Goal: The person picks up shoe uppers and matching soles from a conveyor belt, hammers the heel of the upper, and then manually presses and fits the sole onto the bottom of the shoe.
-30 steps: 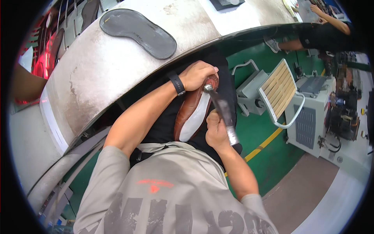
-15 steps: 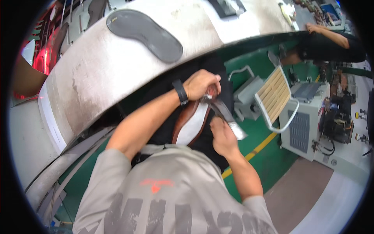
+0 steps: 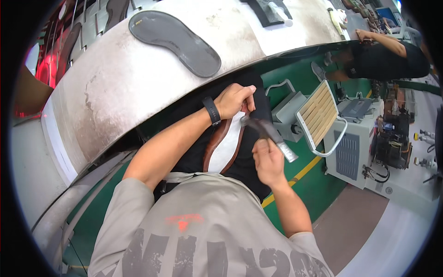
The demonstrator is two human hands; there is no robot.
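A brown shoe (image 3: 213, 147) lies in my lap on dark cloth, its white underside (image 3: 226, 143) facing up. My left hand (image 3: 234, 101), with a dark band on its wrist, is closed around the far end of the shoe and hides that end. My right hand (image 3: 269, 161) is closed on a hammer (image 3: 266, 130) with a long dark head and a shiny silver end. The other end of the hammer head is close to the shoe's right edge, near my left fingers; I cannot tell whether they touch. My right fist hides the handle.
A dark grey sole (image 3: 177, 44) rests on the curved worktable (image 3: 110, 92) ahead. Further back are a black item with a white tube (image 3: 279, 14) and a light-handled tool (image 3: 336, 21). A slatted seat (image 3: 318, 113) and a machine (image 3: 353, 147) stand to the right. Another person (image 3: 387, 60) works at far right.
The hammer and my right hand have shifted slightly, with the hammer head less blurred now. My left hand stays on the shoe. The view has moved a little.
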